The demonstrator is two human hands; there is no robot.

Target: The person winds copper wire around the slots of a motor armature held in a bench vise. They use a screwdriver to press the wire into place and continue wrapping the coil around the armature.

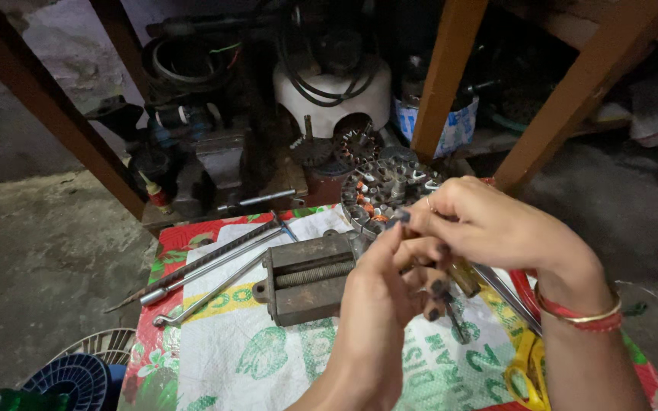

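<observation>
A person's two bare hands meet in the middle of the view, above a low bench covered with a printed woven plastic sack in white, green and red (253,358). The left hand (378,304) is curled nearly shut, its fingertips pinching something small that the fingers hide; what it is cannot be told. The right hand (489,224), with red and gold bangles (584,316) at the wrist, is also closed, fingers bent inward onto the same spot. A tool with a yellowish handle (464,278) shows just below the fingers, seemingly gripped by the right hand.

Just behind the hands sits a round grey metal motor stator with copper-coloured windings (382,190), at the far edge of the bench. Left of the hands and close by is a rusty grey bench vice (306,278).

Risks, as a judgement: the small piece could slip from the pinch and vanish among the clutter, since the light is dim. The tool tip lies close to the fingers and could jab them if it skids. A wrist could also knock the stator off the edge.

Long steel rods (207,266) lie on the sack's left; yellow-handled scissors (528,369) lie at the right. The room is a dark workshop with a concrete floor (32,243), brown wooden frame legs (443,76), and coiled black cables on a white housing (333,87) behind.
</observation>
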